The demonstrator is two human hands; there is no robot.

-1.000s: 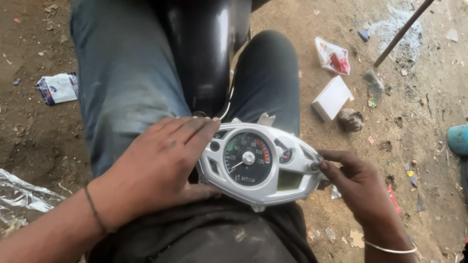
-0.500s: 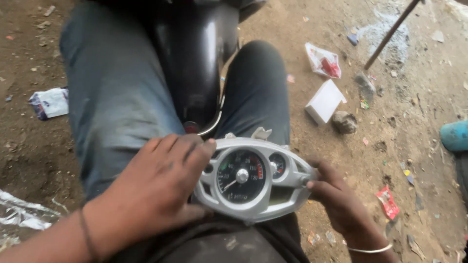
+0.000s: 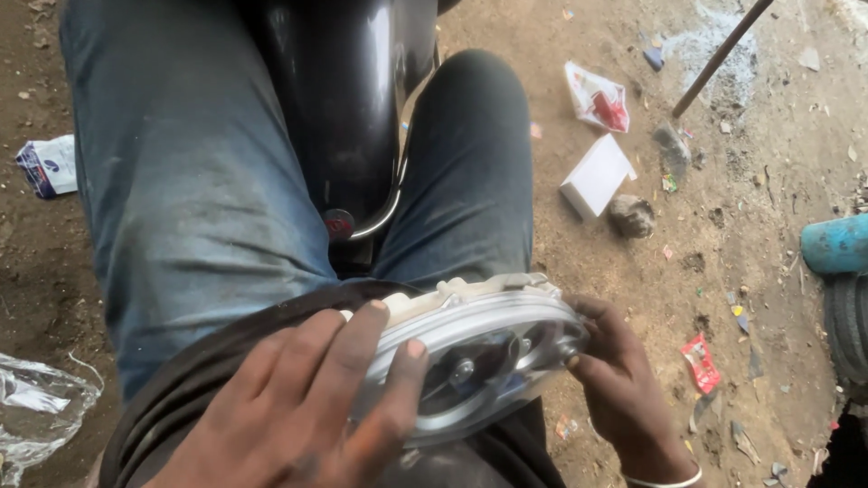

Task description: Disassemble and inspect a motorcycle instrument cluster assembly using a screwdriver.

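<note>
From the head view I have the silver instrument cluster low on my lap, near the black motorbike body. My left hand lies clamped over its left face, my right hand pinches the right edge — light, rigid plastic, its clear lens fragile, best held by the rim. Since half a second ago it has tipped flatter, the dial turned away.

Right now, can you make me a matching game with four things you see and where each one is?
Things:
1. instrument cluster
2. white box
3. blue cylinder
4. clear plastic wrap

Places:
A. right edge of the view
B. on the dirt beside a stone
C. held between left hand and right hand
D. lower left corner

Pairs: 1-C, 2-B, 3-A, 4-D
</note>
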